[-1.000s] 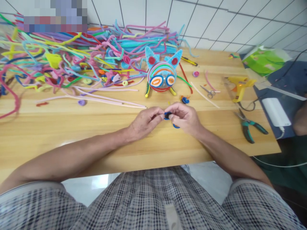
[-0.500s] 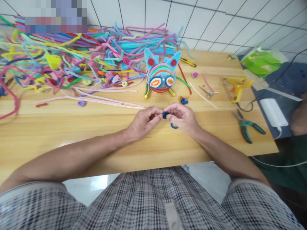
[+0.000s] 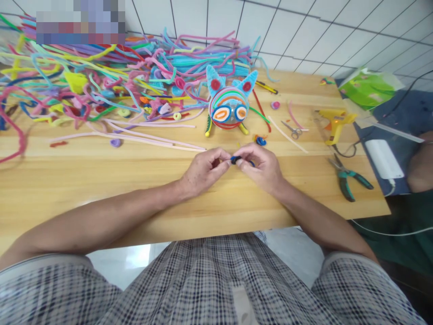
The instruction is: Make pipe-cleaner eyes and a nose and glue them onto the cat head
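Observation:
Between my two hands is a small coil of dark blue and black pipe cleaner (image 3: 236, 160). My left hand (image 3: 207, 172) pinches its left side between thumb and fingertips. My right hand (image 3: 260, 169) pinches the right side, and a blue loop peeks out by its fingers. Just beyond stands an animal figure (image 3: 229, 106) wound from pipe cleaners, with light blue ears, red ear centres and orange, white and blue eyes. A blue and orange coil (image 3: 260, 140) lies on the table near my right hand.
A large heap of pipe cleaners (image 3: 111, 85) covers the table's back left. To the right lie scissors (image 3: 295, 131), a yellow glue gun (image 3: 333, 122), pliers (image 3: 350, 178) and a utility knife (image 3: 267, 87). A white power bank-like box (image 3: 384, 159) sits beyond the table edge, near another person's arm (image 3: 421, 162).
The small coil has turned slightly between my fingertips. The blue loop below my right hand now shows less, closer to the fingers. The whole view has shifted slightly.

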`<state>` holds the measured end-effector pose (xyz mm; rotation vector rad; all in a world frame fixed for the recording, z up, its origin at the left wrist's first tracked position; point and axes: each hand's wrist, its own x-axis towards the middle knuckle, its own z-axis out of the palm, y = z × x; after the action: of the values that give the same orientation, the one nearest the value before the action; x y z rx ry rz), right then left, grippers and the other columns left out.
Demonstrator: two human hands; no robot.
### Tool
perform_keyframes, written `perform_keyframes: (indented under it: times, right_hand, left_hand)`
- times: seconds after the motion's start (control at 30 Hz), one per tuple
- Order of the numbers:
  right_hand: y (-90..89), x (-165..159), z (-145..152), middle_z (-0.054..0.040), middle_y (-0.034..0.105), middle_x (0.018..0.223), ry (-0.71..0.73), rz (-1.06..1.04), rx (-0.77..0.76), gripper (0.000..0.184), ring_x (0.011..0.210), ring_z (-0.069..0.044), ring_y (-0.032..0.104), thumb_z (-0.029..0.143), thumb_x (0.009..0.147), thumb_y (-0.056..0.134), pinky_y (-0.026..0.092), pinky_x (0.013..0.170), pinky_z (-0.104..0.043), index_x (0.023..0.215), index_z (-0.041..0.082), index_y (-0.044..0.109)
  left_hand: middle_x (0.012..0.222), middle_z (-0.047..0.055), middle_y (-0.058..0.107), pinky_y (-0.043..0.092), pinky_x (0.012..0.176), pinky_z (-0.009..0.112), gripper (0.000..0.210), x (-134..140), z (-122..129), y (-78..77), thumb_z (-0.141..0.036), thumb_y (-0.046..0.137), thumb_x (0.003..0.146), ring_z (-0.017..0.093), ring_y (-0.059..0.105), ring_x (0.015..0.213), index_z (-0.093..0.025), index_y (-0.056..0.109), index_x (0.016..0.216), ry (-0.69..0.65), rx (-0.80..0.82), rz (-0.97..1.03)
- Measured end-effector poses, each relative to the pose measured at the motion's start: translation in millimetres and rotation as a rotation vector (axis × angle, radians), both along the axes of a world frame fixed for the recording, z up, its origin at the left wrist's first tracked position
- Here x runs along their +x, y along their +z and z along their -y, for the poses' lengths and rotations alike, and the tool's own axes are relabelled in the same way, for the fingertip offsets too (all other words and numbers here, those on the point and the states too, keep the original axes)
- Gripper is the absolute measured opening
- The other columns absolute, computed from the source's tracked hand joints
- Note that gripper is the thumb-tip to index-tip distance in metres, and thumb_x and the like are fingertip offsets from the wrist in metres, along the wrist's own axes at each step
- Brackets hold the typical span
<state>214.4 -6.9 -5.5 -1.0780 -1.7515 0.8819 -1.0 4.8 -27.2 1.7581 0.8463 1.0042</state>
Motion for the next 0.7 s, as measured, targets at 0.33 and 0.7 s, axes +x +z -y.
perform_keyframes:
  times: [0.33, 0.7]
  right_hand:
    - [-0.7, 0, 7, 0.0014, 0.072, 0.078, -0.057, 0.118, 0.172, 0.013, 0.07, -0.014, 0.067, 0.015, 0.09, 0.068, 0.055, 0.068, -0.028, 0.095, 0.023, 0.077]
    - [-7.6, -14, 7, 0.0033, 0.076, 0.081, -0.152, -0.201, -0.176, 0.017, 0.068, -0.012, 0.069, 0.027, 0.085, 0.078, 0.055, 0.062, -0.025, 0.102, 0.025, 0.075]
  left_hand:
    - [0.08, 0.001, 0.069, 0.046, 0.069, 0.025, 0.02, 2, 7, 6.1, -0.035, 0.068, 0.101, 0.014, 0.058, 0.073, -0.016, 0.072, 0.095, -0.025, -0.124, 0.067]
    - [0.074, -0.003, 0.061, 0.045, 0.068, 0.026, 0.024, 6, 7, 7.5, -0.041, 0.068, 0.098, 0.012, 0.05, 0.066, -0.018, 0.067, 0.092, -0.009, -0.249, 0.177]
